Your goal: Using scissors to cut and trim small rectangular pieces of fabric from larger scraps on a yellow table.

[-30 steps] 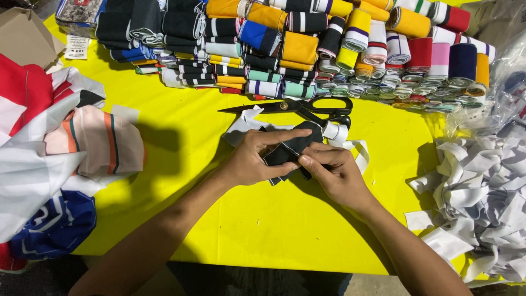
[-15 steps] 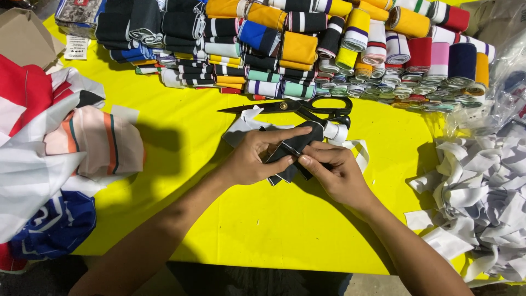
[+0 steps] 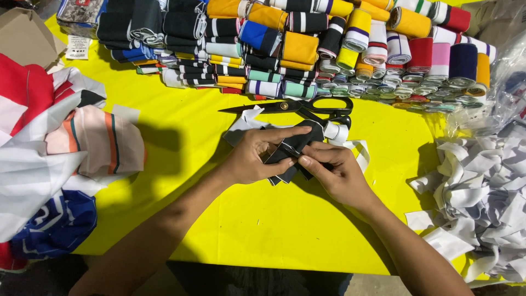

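Little has shifted since half a second ago; left hand point(image 3: 253, 158) and right hand point(image 3: 335, 171) keep pinching the dark striped ribbing strip point(image 3: 296, 147) between them, fingers closed on it; black scissors point(image 3: 307, 107) lie just beyond the fingertips, unmoved; white scraps point(image 3: 482, 192) lie right of the right hand.

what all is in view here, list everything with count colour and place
dark fabric strip: one, black with a thin white stripe, centre, held by both hands
scissors: one pair, black, lying behind the hands
rolled and folded rib trims: many, mixed colours, along the far edge
white strips: a heap, right side
folded garments: several, red, white, peach, blue, left side
cardboard piece: one, brown, far left corner
table cover: one, yellow, under everything
left hand: one, grip closed on the strip
right hand: one, pinching the strip
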